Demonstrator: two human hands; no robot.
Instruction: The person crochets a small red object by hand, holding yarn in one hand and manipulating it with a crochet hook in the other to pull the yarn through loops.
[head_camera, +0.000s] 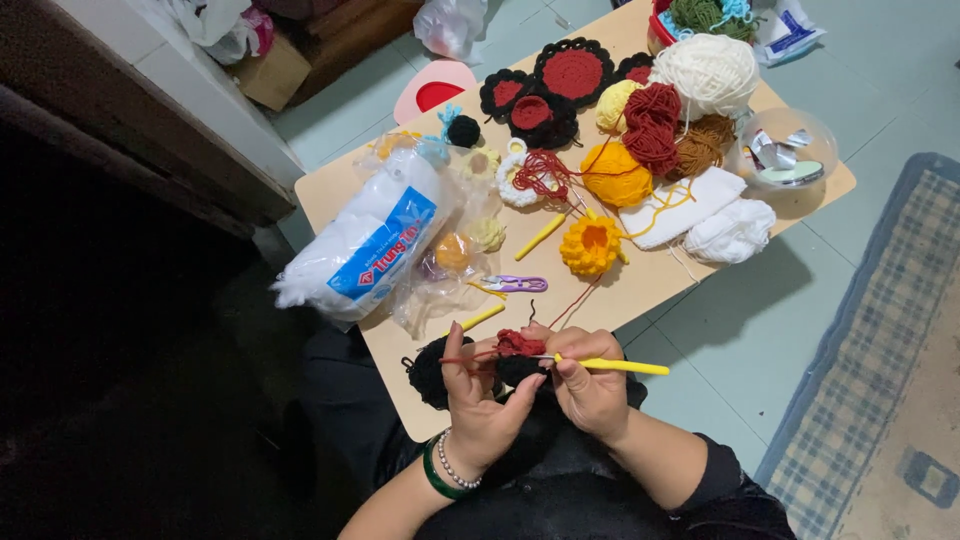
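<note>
Wooden and pale, the counter (640, 285) is running slantwise across the view, and its far corner is getting cut off by the top edge. Lying along its left side is a big clear bag of white stuffing (350, 245) with a blue label, and behind it smaller clear bags are blurring together so their contents are hard to make out. Toward the far end, yarn balls are crowding each other: a cream ball (706, 70), a dark red ball (652, 125), a brown ball (702, 145) and an orange ball (615, 175). Black-and-red crocheted rounds (572, 72) are lying beside them, and a yellow crocheted flower (591, 245) is sitting nearer the middle. Small purple snips (515, 284) are resting just beside the bags.

At the near edge, the left hand (480, 405) is curling its fingers (455, 365) around a red-and-black crochet piece (518, 355), pinching it closed; much of the piece is hiding behind the fingers. The right hand (592, 390) is closing tightly on a yellow crochet hook (615, 366), whose tip is disappearing into the piece. A black yarn ball (428, 372) is sitting just left of the hands, partly covered by them.
</note>
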